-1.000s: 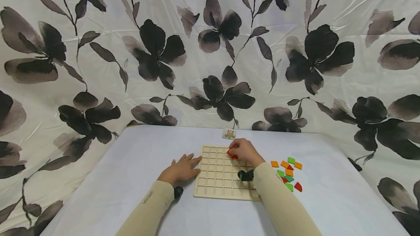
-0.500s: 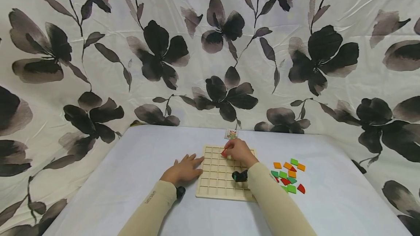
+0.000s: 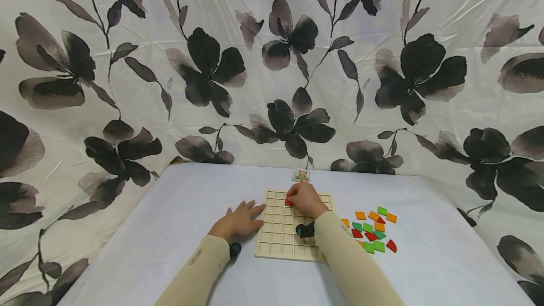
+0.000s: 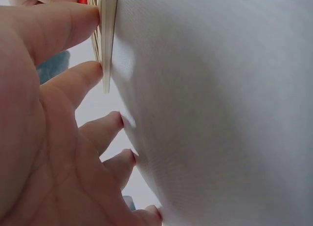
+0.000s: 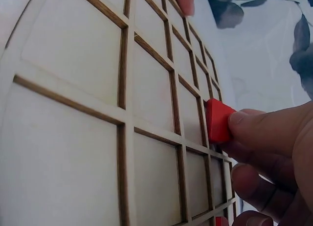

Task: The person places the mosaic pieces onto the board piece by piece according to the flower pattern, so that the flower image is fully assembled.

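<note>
Board: pale wooden square board with a raised grid [image 3: 276, 240], flat on a white cloth-covered table [image 3: 199, 188]; set before the person, apparently so both hands can reach it.

Left hand [image 3: 238, 221]: fingers spread; two tips touch the board's left edge, the others meet the cloth; likely placed to steady the board.

Right hand [image 3: 304, 198]: thumb and finger pinch a small red flat piece [image 5: 219, 121] over the far part of the grid; the grip is on one side, probably to leave the opposite edge clear of the fingers.

Loose pieces: scatter of flat red, orange and green pieces [image 3: 368, 227], right of the board; presumably kept there for the right hand's easy reach.

Card: small patterned square card [image 3: 301, 174], just beyond the board; probably placed to be seen past the hands.

Obscured: cream right sleeve [image 3: 352, 259] and black wrist device [image 3: 304, 230] cover part of the board; the card's pattern is too small to read; a second red piece [image 5: 221, 221] is mostly cut off; whether the pinched piece touches the grid cannot be told.
</note>
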Action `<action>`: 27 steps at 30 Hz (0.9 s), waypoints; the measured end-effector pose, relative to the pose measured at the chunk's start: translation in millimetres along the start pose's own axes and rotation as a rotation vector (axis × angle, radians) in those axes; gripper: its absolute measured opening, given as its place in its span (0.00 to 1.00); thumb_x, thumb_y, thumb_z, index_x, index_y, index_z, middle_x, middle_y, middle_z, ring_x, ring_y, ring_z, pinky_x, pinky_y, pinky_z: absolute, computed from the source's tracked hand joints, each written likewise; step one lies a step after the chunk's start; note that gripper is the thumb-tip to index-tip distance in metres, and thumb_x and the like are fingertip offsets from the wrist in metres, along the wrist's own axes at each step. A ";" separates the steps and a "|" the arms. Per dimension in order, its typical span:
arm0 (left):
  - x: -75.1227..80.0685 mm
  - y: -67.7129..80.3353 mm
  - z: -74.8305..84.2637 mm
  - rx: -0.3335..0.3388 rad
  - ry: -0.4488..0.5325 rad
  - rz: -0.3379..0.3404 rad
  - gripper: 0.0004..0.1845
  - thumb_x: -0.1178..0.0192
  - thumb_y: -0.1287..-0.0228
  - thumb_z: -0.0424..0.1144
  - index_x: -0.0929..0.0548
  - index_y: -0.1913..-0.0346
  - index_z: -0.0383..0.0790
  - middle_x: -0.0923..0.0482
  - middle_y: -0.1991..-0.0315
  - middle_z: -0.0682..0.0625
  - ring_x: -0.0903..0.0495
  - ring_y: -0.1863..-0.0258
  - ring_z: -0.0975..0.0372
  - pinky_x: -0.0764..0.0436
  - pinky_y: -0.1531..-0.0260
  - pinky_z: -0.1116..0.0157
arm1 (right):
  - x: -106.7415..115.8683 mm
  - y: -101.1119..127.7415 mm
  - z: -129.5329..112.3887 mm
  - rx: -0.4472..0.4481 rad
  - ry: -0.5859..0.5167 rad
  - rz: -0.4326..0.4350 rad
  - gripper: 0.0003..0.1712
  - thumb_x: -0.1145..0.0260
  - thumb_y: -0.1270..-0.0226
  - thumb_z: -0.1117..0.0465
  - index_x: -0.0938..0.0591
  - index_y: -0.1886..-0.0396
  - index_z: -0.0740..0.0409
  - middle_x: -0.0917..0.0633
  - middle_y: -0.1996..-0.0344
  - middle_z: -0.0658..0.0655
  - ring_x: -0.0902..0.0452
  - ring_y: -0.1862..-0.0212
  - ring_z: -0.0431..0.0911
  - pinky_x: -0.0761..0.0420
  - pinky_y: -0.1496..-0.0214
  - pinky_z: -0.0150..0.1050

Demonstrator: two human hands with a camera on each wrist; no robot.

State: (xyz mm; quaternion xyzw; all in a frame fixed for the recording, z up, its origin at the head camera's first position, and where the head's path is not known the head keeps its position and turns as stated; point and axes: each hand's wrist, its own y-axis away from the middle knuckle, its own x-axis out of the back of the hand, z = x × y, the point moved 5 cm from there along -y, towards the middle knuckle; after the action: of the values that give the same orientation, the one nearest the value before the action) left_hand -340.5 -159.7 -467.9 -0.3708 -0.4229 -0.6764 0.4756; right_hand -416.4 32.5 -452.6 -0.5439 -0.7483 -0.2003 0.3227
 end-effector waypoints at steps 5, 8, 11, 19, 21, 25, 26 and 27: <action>0.3 -0.1 -0.1 -0.004 -0.010 0.006 0.30 0.48 0.31 0.53 0.35 0.28 0.55 0.44 0.25 0.42 0.51 0.24 0.41 0.54 0.33 0.31 | 0.1 2.4 -4.4 0.011 0.057 0.007 0.04 0.34 0.35 0.64 0.13 0.67 0.55 0.13 0.67 0.52 0.22 0.63 0.44 0.20 0.59 0.41; 0.6 0.0 0.0 -0.006 -0.006 0.004 0.30 0.48 0.31 0.53 0.35 0.28 0.54 0.44 0.25 0.42 0.51 0.24 0.41 0.54 0.33 0.30 | -1.3 4.0 -4.9 0.022 0.106 0.007 0.05 0.34 0.35 0.63 0.12 0.68 0.53 0.13 0.67 0.51 0.20 0.63 0.44 0.19 0.57 0.42; 1.1 0.4 0.3 -0.006 -0.002 -0.001 0.30 0.48 0.31 0.53 0.35 0.28 0.54 0.44 0.25 0.42 0.51 0.24 0.41 0.54 0.33 0.30 | -2.3 5.5 -6.0 0.029 0.144 0.009 0.06 0.34 0.35 0.63 0.12 0.68 0.53 0.12 0.66 0.51 0.19 0.62 0.44 0.19 0.57 0.43; 2.8 -1.2 3.2 0.004 -0.024 -0.008 0.30 0.48 0.31 0.53 0.35 0.27 0.54 0.44 0.24 0.42 0.51 0.24 0.41 0.52 0.33 0.31 | 2.5 11.3 -15.4 0.112 0.243 -0.014 0.10 0.38 0.34 0.67 0.13 0.59 0.55 0.13 0.62 0.55 0.18 0.60 0.48 0.18 0.57 0.43; 2.6 -1.8 3.1 0.010 -0.021 -0.009 0.30 0.48 0.31 0.53 0.35 0.27 0.54 0.44 0.24 0.42 0.51 0.24 0.41 0.53 0.33 0.30 | 3.3 12.8 -16.1 0.128 0.273 -0.038 0.11 0.40 0.33 0.68 0.14 0.56 0.54 0.13 0.61 0.55 0.17 0.57 0.49 0.18 0.55 0.43; 1.5 -2.2 3.1 0.016 -0.014 -0.007 0.30 0.49 0.31 0.53 0.36 0.27 0.54 0.45 0.24 0.42 0.52 0.24 0.41 0.54 0.33 0.31 | 5.7 15.8 -15.1 0.144 0.305 -0.102 0.14 0.42 0.31 0.68 0.14 0.55 0.53 0.13 0.56 0.54 0.18 0.50 0.51 0.19 0.47 0.46; 1.3 -2.4 3.2 0.017 -0.015 -0.006 0.30 0.48 0.31 0.53 0.36 0.27 0.53 0.44 0.24 0.41 0.52 0.24 0.40 0.54 0.33 0.30 | 6.9 16.7 -14.0 0.143 0.304 -0.116 0.14 0.42 0.31 0.68 0.14 0.54 0.53 0.13 0.54 0.54 0.19 0.47 0.51 0.20 0.45 0.47; 1.1 -2.6 3.4 0.017 -0.015 -0.005 0.30 0.49 0.31 0.52 0.36 0.27 0.53 0.45 0.24 0.41 0.52 0.24 0.40 0.54 0.33 0.31 | 8.9 18.0 -12.8 0.141 0.299 -0.127 0.14 0.42 0.31 0.67 0.14 0.54 0.52 0.13 0.53 0.54 0.20 0.45 0.51 0.21 0.42 0.47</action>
State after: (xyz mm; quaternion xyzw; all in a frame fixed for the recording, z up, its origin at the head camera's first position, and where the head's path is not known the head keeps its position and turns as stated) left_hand -342.9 -156.4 -466.2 -0.3709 -0.4329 -0.6712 0.4739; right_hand -397.9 36.2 -438.2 -0.4355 -0.7370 -0.2460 0.4545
